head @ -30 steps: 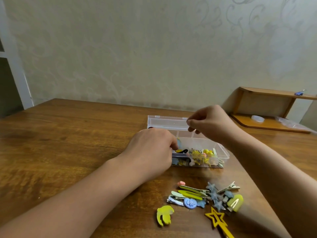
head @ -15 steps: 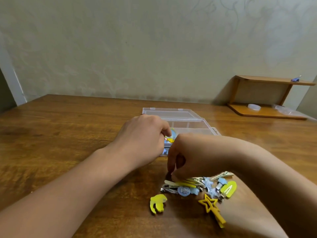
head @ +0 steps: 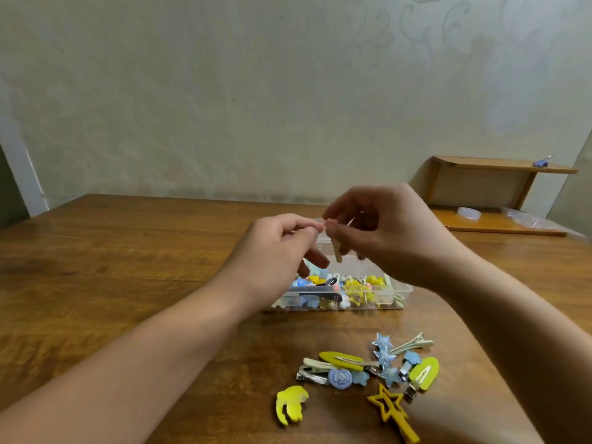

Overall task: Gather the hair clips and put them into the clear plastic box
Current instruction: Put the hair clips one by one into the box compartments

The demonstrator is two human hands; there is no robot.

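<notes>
- Up off the pile comes the right hand (head: 384, 233): half a second back it was down on the loose clips near the table edge, and now it is raised over the clear plastic box (head: 395, 291), pinching a small pale cream hair clip (head: 337, 251) that hangs from its fingertips.
- Meeting it is the left hand (head: 275, 251), which has lifted from the box and brought thumb and forefinger to the top of that same clip; both hands are curled and pinching it together, probably to straighten or snap it closed before it drops in.
- Held right above the box's open compartments, the clip looks placed for a short drop.
- Inside the box, the near compartments already hold a jumble of yellow, blue and black clips; its lid is hidden behind the hands.
- Still waiting on the brown wooden table (head: 128, 267), nearer than the box, is the loose pile of hair clips (head: 368, 366): yellow oval snap clips, blue stars, a blue pumpkin-faced one and metal alligator clips.
- Just beside the pile lie a yellow claw-shaped clip (head: 291, 406) to the left and a yellow open-star clip (head: 389, 408) to the right.
- Far right, a small wooden shelf (head: 499, 193) stands against the wall.
</notes>
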